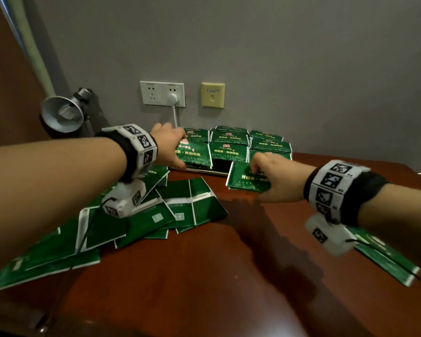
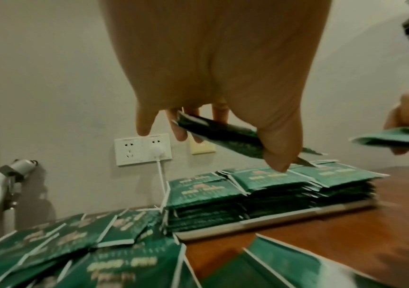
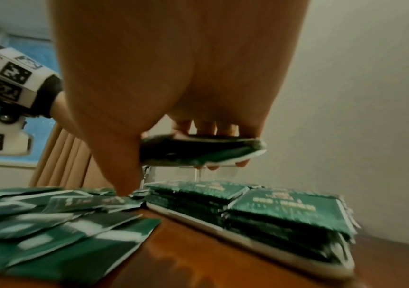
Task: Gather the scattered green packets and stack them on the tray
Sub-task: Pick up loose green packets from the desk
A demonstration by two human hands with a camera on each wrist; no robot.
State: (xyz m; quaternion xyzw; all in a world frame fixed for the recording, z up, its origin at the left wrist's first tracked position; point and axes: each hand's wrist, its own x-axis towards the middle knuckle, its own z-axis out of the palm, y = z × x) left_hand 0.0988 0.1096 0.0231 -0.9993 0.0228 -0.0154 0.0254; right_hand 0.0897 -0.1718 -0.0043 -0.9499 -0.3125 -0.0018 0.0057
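A flat pale tray against the wall carries rows of stacked green packets. My left hand pinches one green packet between thumb and fingers, tilted just above the tray's left stack; the left wrist view shows this packet clear of the pile. My right hand grips another green packet over the tray's front edge, seen from below in the right wrist view as a packet held above the stacks. Several loose packets lie scattered at left.
The brown wooden table has more packets under my right wrist. A desk lamp stands at the back left. A wall socket holds a white plug, its cord dropping behind the tray.
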